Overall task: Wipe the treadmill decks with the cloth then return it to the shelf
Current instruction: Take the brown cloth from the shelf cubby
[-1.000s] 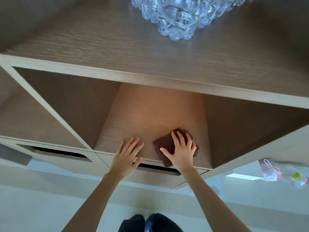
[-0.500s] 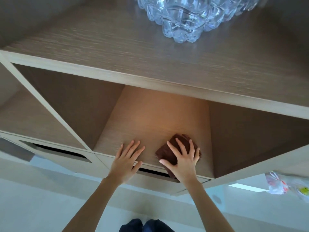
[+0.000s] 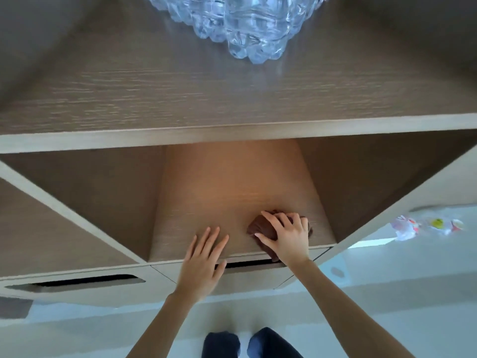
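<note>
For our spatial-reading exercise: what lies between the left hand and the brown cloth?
Only bare shelf floor, shown in the head view, separates the flat left hand from the cloth gripped by the right hand.

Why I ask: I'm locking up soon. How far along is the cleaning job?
Done: the cloth lies on the shelf, near its front edge. The wiping itself can't be checked from this view. In hand: the right hand grips the bunched cloth; the left hand rests flat beside it. Left: letting go and withdrawing.
</note>
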The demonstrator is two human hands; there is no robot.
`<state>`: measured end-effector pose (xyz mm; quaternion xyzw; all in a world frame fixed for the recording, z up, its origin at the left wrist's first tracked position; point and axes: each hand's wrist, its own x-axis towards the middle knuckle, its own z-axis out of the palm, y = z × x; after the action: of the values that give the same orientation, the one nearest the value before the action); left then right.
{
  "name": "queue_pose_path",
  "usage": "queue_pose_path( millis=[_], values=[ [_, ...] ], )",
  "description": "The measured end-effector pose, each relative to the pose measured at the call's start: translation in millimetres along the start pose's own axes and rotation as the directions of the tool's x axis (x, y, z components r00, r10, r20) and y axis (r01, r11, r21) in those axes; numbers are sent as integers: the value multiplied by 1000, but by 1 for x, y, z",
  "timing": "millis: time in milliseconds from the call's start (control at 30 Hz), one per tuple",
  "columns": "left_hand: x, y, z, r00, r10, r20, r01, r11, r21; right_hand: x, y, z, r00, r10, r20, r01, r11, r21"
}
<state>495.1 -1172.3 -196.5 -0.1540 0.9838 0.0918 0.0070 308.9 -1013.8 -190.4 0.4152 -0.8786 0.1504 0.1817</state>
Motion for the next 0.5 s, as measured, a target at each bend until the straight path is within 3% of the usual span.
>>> queue_pose_path(
  millis=[100,267,400,500],
  values=[
    [2,-11,-3,996,88,22,-87,996,-6,5,-5,-14,998,34,45,-36,998,45],
    [12,-25,-9,961,270,51,-270,963,-8,-27,-27,-46,965,222,137,-243,956,164],
    [18,-25,-11,886,456,83,-456,890,-24,-73,-38,-73,886,408,221,-452,865,217],
    [15,-12,-16,824,559,95,-549,828,-110,-110,-46,-94,796,556,239,-605,737,301]
  ],
)
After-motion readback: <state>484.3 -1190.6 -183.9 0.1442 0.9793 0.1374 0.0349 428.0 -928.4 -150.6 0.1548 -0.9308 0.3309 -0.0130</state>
